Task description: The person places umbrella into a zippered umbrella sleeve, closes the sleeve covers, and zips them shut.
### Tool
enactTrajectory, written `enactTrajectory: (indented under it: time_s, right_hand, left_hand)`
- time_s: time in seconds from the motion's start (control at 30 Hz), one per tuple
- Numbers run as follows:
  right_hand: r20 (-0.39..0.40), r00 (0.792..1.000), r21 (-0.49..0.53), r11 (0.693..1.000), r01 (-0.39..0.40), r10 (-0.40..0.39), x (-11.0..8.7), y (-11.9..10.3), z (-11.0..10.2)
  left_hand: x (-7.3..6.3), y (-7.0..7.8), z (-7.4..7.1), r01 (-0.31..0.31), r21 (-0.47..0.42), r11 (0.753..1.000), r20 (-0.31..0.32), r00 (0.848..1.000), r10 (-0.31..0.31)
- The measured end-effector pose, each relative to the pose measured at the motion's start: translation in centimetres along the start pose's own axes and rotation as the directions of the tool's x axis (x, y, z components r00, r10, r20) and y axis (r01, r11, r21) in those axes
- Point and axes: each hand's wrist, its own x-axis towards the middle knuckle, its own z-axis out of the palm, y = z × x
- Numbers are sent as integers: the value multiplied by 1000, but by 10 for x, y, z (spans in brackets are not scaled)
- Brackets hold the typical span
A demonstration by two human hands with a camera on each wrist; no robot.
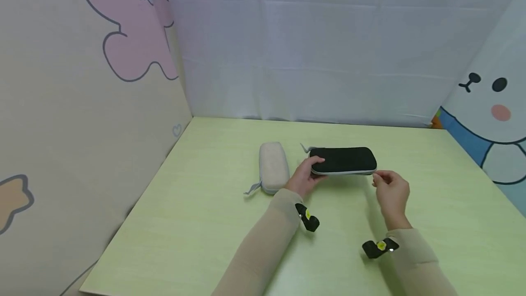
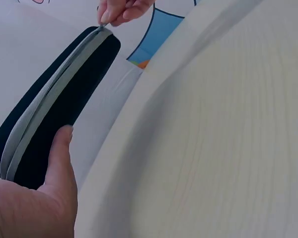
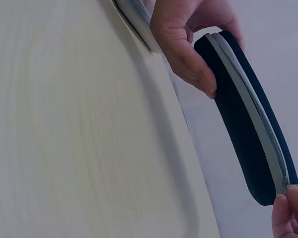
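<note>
Above the table, a black pencil case [image 1: 343,161] with a light grey zip band is held lengthwise from left to right. My left hand [image 1: 303,178] grips its left end, the thumb on one face and the fingers on the other. At the right front corner, my right hand [image 1: 392,195] pinches the zipper pull between thumb and fingertips, which mostly hide it. The grey zip band [image 2: 44,106] runs along the side, with a narrow dark gap between its two edges in the left wrist view. From the case's left end a grey strap [image 1: 305,148] sticks out.
A beige-grey pencil case [image 1: 274,166] lies on the light wooden table [image 1: 197,223], left of the black one, its grey strap pointing to the front left. Behind the table hangs a white curtain [image 1: 312,58]. Walls with cartoon prints flank both sides.
</note>
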Motion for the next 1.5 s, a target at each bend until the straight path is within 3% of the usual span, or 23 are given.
enactTrajectory:
  time_s: [0.1,0.27,0.4,0.6,0.83,0.9,1.07,1.13,1.5]
  right_hand:
    - [-6,1000,0,1000,6,-6,1,-1,-3]
    - [-39,999,2,1000,14,-14,5,4,-4]
    - [-55,998,-2,1000,16,-16,7,6,-5]
    - [-5,1000,3,1000,-30,30,10,3,-11]
    - [40,994,62,993,-100,98,15,13,-8]
    - [32,995,65,994,-92,90,23,30,-2]
    - [37,993,54,992,-114,112,20,25,-2]
    - [38,992,61,990,-124,122,12,10,-6]
    - [34,994,153,983,-104,100,17,25,-3]
  left_hand:
    - [0,4,-6,54,87,995,63,996,-59]
    - [3,8,-12,96,187,978,81,990,-112]
    - [5,8,-15,113,176,978,81,988,-128]
    - [6,6,-13,93,193,977,102,988,-115]
    - [5,3,-10,86,212,973,55,993,-100]
    - [4,3,-9,85,210,974,53,994,-98]
    - [3,3,-7,82,203,976,47,995,-93]
    - [4,2,-7,81,202,976,41,995,-91]
    - [1,0,-3,87,181,980,35,995,-95]
